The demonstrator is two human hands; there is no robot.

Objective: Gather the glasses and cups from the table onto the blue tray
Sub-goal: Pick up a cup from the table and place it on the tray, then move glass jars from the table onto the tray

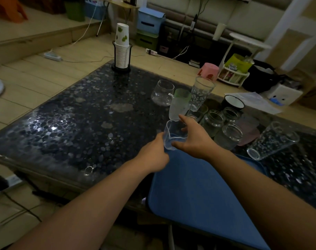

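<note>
The dark pebble-patterned bench (77, 123) fills most of the view, its glossy top catching light at the left. On its near right part lies the blue tray (198, 192), a flat rectangle whose long axis runs from the far left corner toward the near right, its near end overhanging the bench edge.

At the far edge of the bench a black wire holder carries a tall stack of paper cups (121, 49), upright, the top ones printed with green leaves. Toward the right stand the glasses — a tall clear tumbler (200, 93) upright with its mouth up, a frosted green-rimmed cup (179, 103) just in front of it, and a round clear mug (161, 92) to their left. Further right is a cluster of glass jars (220, 123), mouths up, with a black enamel mug (232, 103) behind them. Another patterned tumbler (272, 141) lies on its side at the tray's far right corner, its long axis slanting, mouth pointing far right and base toward the camera.

Both hands meet at the tray's far left corner around a small clear glass cup (174, 134), upright with its mouth up. The left hand (153, 156) grips its near left side; the right hand (195, 139) wraps it from the right — thumb on the near wall, fingers curled over the far rim.
</note>
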